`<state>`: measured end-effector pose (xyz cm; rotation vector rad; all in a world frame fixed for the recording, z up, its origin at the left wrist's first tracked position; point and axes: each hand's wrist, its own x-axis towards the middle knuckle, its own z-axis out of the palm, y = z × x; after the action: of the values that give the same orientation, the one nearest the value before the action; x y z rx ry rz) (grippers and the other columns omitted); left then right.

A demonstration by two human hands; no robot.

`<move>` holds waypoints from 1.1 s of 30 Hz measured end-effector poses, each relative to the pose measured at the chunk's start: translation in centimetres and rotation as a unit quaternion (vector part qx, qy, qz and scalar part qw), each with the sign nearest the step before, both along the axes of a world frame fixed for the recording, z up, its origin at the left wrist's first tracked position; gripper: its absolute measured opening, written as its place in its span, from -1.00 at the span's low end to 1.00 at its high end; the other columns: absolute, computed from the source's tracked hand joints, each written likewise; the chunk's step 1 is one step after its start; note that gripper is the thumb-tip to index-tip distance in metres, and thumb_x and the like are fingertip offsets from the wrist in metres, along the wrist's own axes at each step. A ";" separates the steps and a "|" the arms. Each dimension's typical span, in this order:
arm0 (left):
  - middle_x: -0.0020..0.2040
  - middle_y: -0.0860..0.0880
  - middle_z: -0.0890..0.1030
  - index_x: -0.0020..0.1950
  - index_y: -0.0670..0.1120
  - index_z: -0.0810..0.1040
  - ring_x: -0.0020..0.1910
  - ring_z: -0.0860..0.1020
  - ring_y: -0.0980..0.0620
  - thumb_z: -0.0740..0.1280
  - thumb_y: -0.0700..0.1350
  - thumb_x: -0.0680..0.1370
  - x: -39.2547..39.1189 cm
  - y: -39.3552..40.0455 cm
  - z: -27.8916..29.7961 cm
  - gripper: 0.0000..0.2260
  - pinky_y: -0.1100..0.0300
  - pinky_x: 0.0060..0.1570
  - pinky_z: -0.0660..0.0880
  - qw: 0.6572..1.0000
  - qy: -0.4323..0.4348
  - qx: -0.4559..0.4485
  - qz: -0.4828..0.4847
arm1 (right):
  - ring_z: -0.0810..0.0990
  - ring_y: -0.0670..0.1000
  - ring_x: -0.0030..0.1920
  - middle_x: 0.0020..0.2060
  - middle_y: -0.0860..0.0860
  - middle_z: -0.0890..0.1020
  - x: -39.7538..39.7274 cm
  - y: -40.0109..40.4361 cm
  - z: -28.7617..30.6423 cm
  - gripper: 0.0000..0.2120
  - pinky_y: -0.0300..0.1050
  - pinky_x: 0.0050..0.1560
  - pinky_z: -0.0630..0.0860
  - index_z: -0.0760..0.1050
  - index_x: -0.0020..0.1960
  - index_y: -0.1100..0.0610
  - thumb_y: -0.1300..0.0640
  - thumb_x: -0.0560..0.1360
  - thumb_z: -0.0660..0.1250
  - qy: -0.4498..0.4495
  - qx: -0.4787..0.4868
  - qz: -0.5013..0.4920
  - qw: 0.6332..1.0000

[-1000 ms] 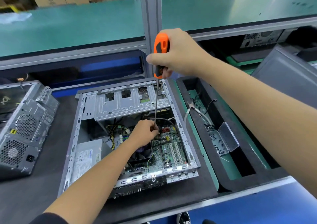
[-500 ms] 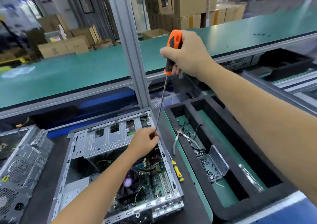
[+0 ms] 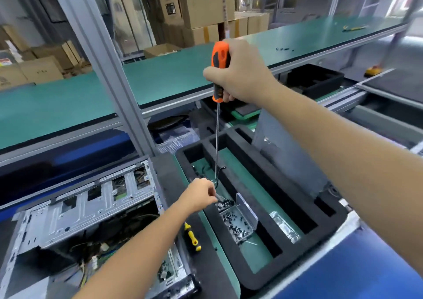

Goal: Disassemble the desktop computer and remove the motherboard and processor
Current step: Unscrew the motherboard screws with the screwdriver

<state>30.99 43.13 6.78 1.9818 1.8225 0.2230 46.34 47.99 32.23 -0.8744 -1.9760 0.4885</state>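
Green-matted bench [image 3: 57, 106] is backed by stacked cardboard boxes [image 3: 201, 3]. Open grey metal computer case [image 3: 75, 209] lies lower left. Right hand [image 3: 238, 74] grip is clamped on orange-handled long screwdriver [image 3: 220, 69]; left hand [image 3: 201, 195] fingertips are pinched together over clear plastic screw box [image 3: 238, 225] in black foam tray [image 3: 297, 209].

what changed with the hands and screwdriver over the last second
The left hand left the computer case and moved right, to the screw box in the foam tray, fingers pinched. The screwdriver tip came out of the case and over the tray. The right hand grips the orange handle as before.
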 end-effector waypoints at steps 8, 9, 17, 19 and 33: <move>-0.14 -0.05 0.67 -0.10 -0.15 0.66 -0.13 0.62 0.01 0.48 -0.01 0.45 3.7 1.7 -2.3 -0.79 0.12 -0.07 0.57 0.997 0.016 -0.064 -0.042 | 0.37 0.05 -0.38 -0.38 0.08 0.38 1.0 0.0 -4.0 -0.74 0.07 -0.29 0.53 0.38 -0.22 0.27 0.11 0.42 0.38 -0.062 0.002 -0.019 0.998; -0.15 -0.04 0.67 -0.10 -0.14 0.66 -0.14 0.62 0.02 0.48 0.01 0.44 3.6 1.7 -2.4 -0.78 0.12 -0.09 0.57 0.997 0.015 -0.065 -0.039 | 0.40 0.07 -0.38 -0.38 0.08 0.38 1.1 0.0 -4.2 -0.73 0.09 -0.29 0.54 0.40 -0.21 0.30 0.11 0.42 0.38 -0.063 -0.001 -0.018 0.998; -0.31 0.01 0.59 -0.19 -0.10 0.63 -0.31 0.54 0.06 0.43 -0.03 0.50 2.2 1.4 -0.5 -0.85 0.27 -0.29 0.45 0.995 -0.094 0.026 0.018 | 0.43 0.11 -0.39 -0.40 0.06 0.31 -0.6 -0.3 -2.2 -0.77 -0.02 -0.39 0.37 0.32 -0.22 0.21 0.15 0.42 0.36 -0.043 -0.005 0.014 0.999; -0.36 -0.03 0.59 -0.22 -0.10 0.62 -0.42 0.49 0.11 0.40 -0.02 0.52 1.6 0.9 0.8 -0.81 0.28 -0.36 0.42 0.992 -0.119 0.032 0.013 | 0.42 0.07 -0.42 -0.43 0.01 0.28 -1.6 -0.5 -1.0 -0.77 -0.19 -0.48 0.32 0.32 -0.23 0.20 0.14 0.41 0.36 -0.032 0.016 0.025 0.999; -0.49 -0.17 0.29 -0.39 -0.24 0.34 -0.51 0.25 -0.03 0.27 -0.05 0.59 -12.7 -9.9 3.2 -0.58 0.10 -0.40 0.21 0.972 -0.135 0.151 0.120 | 0.27 -0.12 -0.48 -0.44 -0.06 0.25 -16.3 -7.4 2.0 -0.66 -0.31 -0.46 0.35 0.20 -0.33 0.08 0.12 0.45 0.35 0.005 0.054 0.165 0.985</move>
<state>18.30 33.26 9.99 1.8027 1.9288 0.8492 30.08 40.64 34.23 -0.4761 -2.1259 0.5661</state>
